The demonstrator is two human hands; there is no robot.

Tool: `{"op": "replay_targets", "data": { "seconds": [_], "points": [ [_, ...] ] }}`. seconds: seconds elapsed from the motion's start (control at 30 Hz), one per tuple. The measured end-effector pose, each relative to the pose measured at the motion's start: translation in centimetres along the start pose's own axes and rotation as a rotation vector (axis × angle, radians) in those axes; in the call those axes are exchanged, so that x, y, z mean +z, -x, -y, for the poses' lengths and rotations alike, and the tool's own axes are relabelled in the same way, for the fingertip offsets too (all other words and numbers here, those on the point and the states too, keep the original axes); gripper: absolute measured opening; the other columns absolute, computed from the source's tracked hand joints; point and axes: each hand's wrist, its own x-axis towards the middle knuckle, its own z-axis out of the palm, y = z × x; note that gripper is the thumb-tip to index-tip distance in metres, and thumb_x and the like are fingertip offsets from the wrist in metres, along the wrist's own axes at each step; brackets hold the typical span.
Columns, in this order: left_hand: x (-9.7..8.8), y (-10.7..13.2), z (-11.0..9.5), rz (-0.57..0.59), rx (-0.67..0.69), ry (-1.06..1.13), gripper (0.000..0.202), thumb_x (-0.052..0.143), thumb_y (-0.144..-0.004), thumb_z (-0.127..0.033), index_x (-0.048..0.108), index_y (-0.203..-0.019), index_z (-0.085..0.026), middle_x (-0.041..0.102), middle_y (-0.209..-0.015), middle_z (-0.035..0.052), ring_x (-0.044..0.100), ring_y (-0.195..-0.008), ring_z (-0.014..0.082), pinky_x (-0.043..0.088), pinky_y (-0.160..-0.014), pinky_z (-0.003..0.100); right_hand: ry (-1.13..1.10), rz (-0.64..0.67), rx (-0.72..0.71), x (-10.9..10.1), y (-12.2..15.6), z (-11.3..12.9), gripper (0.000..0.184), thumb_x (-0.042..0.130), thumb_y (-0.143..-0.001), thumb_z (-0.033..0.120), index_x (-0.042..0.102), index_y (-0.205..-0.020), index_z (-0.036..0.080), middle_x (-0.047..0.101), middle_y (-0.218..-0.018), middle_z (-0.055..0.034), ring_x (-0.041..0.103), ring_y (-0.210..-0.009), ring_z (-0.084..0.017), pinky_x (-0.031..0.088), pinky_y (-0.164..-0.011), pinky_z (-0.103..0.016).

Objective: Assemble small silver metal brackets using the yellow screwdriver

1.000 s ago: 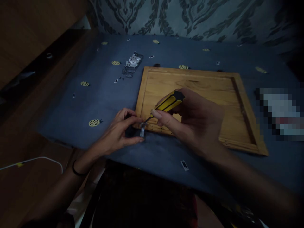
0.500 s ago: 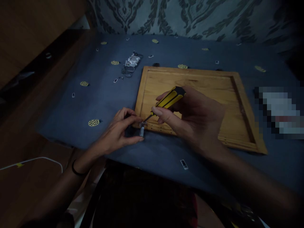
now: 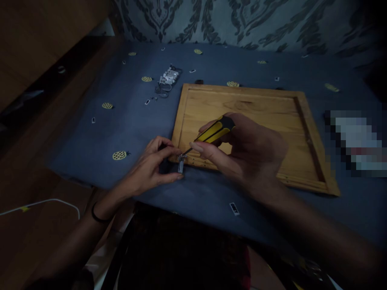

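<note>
A wooden cabinet door panel [image 3: 260,112] lies flat on a blue cloth with pineapple prints. My right hand [image 3: 244,151] is closed round a yellow and black screwdriver [image 3: 211,133], its tip down at the panel's near left corner. There my left hand [image 3: 151,167] pinches a small metal hinge piece [image 3: 180,164] against the panel's edge. A row of small holes runs along the near rail beside the tip.
A pile of metal hinge parts [image 3: 167,78] and loose screws lies on the blue cloth [image 3: 121,121] at the back left. A patterned wall rises behind. A white cable [image 3: 45,203] lies on the wooden floor at left. A blurred patch sits at right.
My right hand has turned slightly on the screwdriver handle, fingers shifting round it. The left hand and the hinge piece stay where they were.
</note>
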Motion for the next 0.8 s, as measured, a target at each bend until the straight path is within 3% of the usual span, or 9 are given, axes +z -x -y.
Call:
{"op": "replay_targets", "data": {
  "seconds": [0.3,0.57,0.8],
  "points": [
    [-0.08,-0.07,-0.25,0.007,-0.015,-0.011,0.042,0.081,-0.088,-0.040,0.069,-0.126,-0.026,0.057,-0.125,0.0073,0.055,-0.121,0.0291,0.051,-0.109,0.047,0.072,0.035,-0.039,0.42,-0.80,0.43,0.046,0.083,-0.084,0.058,0.049,-0.071,0.029,0.058,-0.059,0.0029,0.054,-0.052,-0.017,0.046,-0.051,-0.034],
    [-0.09,-0.09,-0.27,0.009,-0.004,0.002,0.044,0.081,-0.089,-0.039,0.069,-0.127,-0.022,0.056,-0.127,0.0094,0.056,-0.125,0.0296,0.049,-0.111,0.049,0.023,-0.083,-0.088,-0.16,-0.31,0.50,0.043,0.089,-0.082,0.039,0.049,-0.070,0.029,0.053,-0.061,0.0035,0.055,-0.054,-0.018,0.042,-0.053,-0.037],
    [-0.09,-0.09,-0.26,0.005,-0.018,0.010,0.042,0.082,-0.087,-0.039,0.069,-0.125,-0.026,0.056,-0.126,0.0084,0.056,-0.128,0.0303,0.048,-0.114,0.050,0.012,-0.085,-0.033,-0.05,-0.18,0.28,0.042,0.091,-0.078,0.047,0.053,-0.069,0.030,0.053,-0.058,0.0031,0.053,-0.053,-0.019,0.041,-0.049,-0.038]
  ]
}}
